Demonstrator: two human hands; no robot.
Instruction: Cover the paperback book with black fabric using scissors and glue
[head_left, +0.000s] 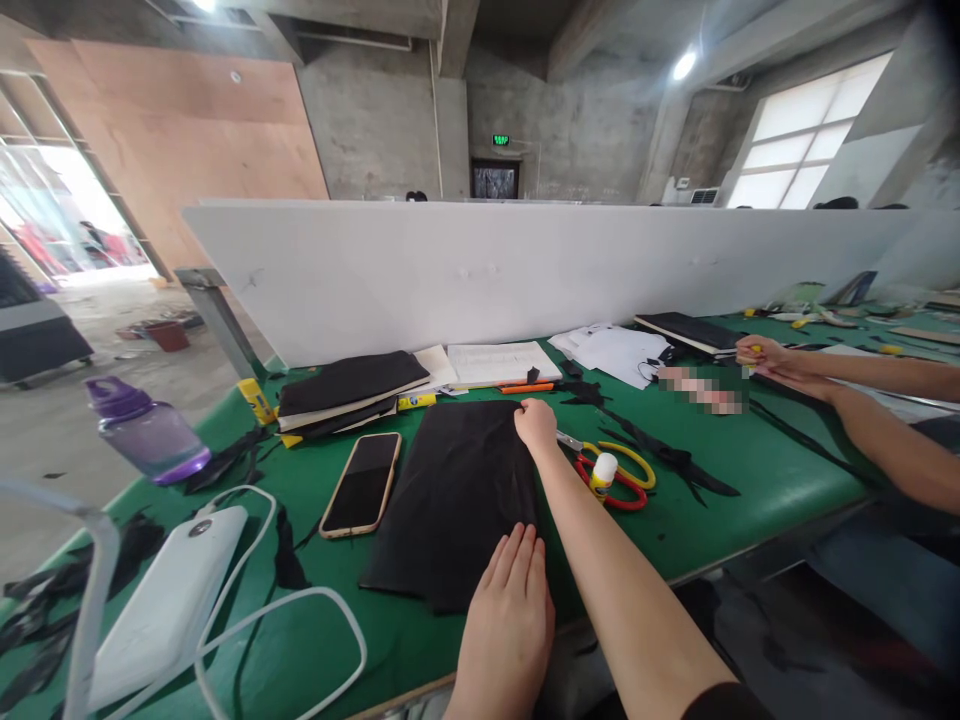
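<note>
A black, cloth-like sheet (457,490) lies on the green table, its surface slightly creased. My left hand (510,600) rests flat on its lower right edge, fingers stretched out and close together. At the upper right corner, my right hand (536,425) has its fingers closed on the sheet's edge. Just right of that forearm lie scissors (619,480) with red and yellow handles. A glue stick (603,474) with a white cap stands by the handles. Left of the sheet is a phone (362,485). Whatever is under the sheet is hidden.
Behind lie black-covered books (352,385), an open notebook (502,363) and white papers (611,350). A purple bottle (150,430), a white power bank (172,600) and its cable are left. Black scraps (675,460) lie right, near another person's hands (772,360). A white partition (525,270) runs behind.
</note>
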